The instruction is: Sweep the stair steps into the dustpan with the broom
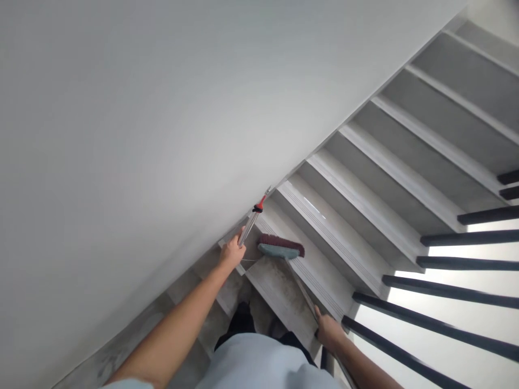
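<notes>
Two hands are busy on a grey staircase, each closed around its own handle. The left hand [232, 253] reaches out toward twelve o'clock, close to the white wall [141, 135], with its fingers wrapped around a metal pole [248, 227] that ends in a red and black tip (what sits at its lower end is hidden behind the hand). The right hand [327, 330] is at about four o'clock from the left one, near the black railing [425, 302], and grips the low end of the broom handle [302, 289]. That handle slants up toward eleven o'clock to the broom head [281, 248], which has a teal back and dark red bristles. The broom head rests on a step [279, 286], just to the right of the left hand and apart from it. More steps [385, 183] climb toward one o'clock, pale and edged with ribbed strips. A dark shoe [242, 316] shows on a lower step at six o'clock from the left hand, above a light blue shirt [259, 362].
</notes>
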Tool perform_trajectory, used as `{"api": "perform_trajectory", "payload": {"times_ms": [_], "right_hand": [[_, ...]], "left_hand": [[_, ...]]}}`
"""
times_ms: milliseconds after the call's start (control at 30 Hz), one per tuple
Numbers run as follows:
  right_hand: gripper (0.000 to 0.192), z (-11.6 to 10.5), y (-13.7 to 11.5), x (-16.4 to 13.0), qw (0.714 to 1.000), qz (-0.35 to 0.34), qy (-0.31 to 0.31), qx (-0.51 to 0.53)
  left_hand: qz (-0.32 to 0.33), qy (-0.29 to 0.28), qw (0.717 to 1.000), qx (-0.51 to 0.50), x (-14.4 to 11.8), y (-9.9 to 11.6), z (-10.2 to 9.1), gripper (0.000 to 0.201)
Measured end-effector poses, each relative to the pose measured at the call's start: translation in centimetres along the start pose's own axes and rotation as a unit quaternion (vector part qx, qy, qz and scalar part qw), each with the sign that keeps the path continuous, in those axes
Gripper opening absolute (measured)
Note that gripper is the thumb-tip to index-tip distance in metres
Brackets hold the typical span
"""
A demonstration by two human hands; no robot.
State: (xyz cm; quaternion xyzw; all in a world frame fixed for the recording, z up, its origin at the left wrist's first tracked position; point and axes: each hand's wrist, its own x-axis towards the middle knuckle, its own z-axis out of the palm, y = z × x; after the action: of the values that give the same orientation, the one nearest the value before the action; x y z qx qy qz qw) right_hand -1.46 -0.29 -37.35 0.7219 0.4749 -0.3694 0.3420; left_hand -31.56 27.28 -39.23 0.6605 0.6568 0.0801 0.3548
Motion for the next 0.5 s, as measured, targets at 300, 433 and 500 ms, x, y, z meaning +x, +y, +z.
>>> {"api": "perform_trajectory", "payload": {"times_ms": [300, 433, 500], "right_hand": [[0.084, -6.2, -2.4, 0.4, 0.996, -0.049, 0.033, 0.066], [0.086, -3.7, 2.0, -3.1, 0.993, -0.01, 0.037, 0.108], [0.083, -2.9, 3.0, -3.4, 0.995, 0.009, 0.042, 0.089]], "left_hand": [[0.015, 0.007, 1.0, -0.003, 0.0, 0.1, -0.2, 0.058], [0.012, 0.005, 1.0, -0.001, -0.2, 0.1, -0.2, 0.054], [0.011, -0.001, 1.0, -0.001, -0.1, 0.0, -0.2, 0.053]]}}
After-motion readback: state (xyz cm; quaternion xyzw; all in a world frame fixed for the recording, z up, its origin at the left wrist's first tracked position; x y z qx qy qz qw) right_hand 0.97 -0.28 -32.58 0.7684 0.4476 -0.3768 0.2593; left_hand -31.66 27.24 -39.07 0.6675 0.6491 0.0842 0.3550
